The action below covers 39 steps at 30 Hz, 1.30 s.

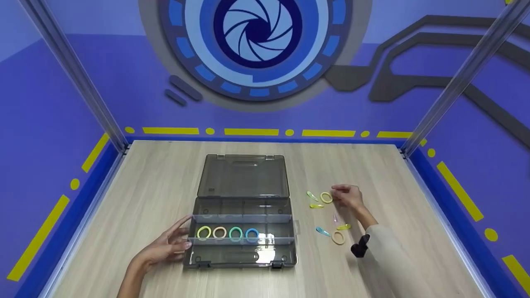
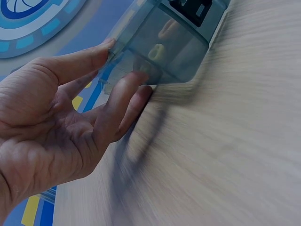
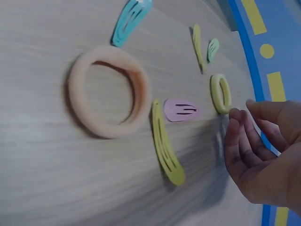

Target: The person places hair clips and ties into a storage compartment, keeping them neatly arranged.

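A smoky clear organizer box (image 1: pixel 295 248) lies with its lid back, and four hair ties in yellow, peach, green and blue sit in its middle row. My left hand (image 1: pixel 163 246) has its fingertips against the box's left wall, seen up close with the wall (image 2: pixel 183 56) in the left wrist view. Over the right of the table, my right hand (image 1: pixel 350 198) hovers beside a pale yellow hair tie (image 1: pixel 326 197). Its thumb and fingertips (image 3: pixel 236 115) are near that tie with a gap between them, nothing held.
Around it lie a peach hair tie (image 1: pixel 338 237), a blue snap clip (image 1: pixel 323 231), a pink snap clip (image 3: pixel 181 110), yellow snap clips (image 3: pixel 167 150) and a pale green snap clip (image 1: pixel 312 196). The lid (image 1: pixel 244 176) lies flat behind the box. Printed walls border the table.
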Tool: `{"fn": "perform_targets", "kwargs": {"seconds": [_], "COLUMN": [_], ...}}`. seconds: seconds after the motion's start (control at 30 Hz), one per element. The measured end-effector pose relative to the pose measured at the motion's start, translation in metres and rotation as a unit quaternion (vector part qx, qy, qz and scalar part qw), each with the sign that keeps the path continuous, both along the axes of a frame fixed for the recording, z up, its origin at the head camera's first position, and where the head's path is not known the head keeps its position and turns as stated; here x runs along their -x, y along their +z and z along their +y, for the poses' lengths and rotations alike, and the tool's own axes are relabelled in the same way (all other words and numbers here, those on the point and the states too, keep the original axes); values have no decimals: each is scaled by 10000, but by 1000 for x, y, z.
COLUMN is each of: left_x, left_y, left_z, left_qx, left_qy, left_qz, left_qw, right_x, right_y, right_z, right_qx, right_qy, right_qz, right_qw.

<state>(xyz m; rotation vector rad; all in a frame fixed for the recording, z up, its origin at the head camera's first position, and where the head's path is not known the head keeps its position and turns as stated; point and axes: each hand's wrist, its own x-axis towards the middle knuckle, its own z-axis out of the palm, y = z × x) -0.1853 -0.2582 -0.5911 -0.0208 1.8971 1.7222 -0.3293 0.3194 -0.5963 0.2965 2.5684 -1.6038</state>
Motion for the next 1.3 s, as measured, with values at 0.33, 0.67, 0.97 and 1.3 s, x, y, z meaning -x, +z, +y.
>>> {"fn": "perform_targets", "kwargs": {"seconds": [0.33, 0.67, 0.97, 1.3], "left_x": [-1, -1, 1, 0], "left_y": [1, 2, 2, 2], "left_z": [1, 2, 2, 1], "left_qx": [-32, -113, 96, 104], "left_qy": [-28, -83, -24, 46], "left_qz": [13, 27, 53, -25], "left_qw": [10000, 9999, 9999, 9999], "right_x": [-5, -7, -12, -19], "right_y": [-7, -2, 11, 30], "right_z": [-6, -9, -5, -9], "right_qx": [-804, -1345, -1021, -826], "right_qy": [108, 330, 473, 643], "right_qz": [383, 517, 398, 722], "right_qw": [9960, 9890, 9929, 9919]}}
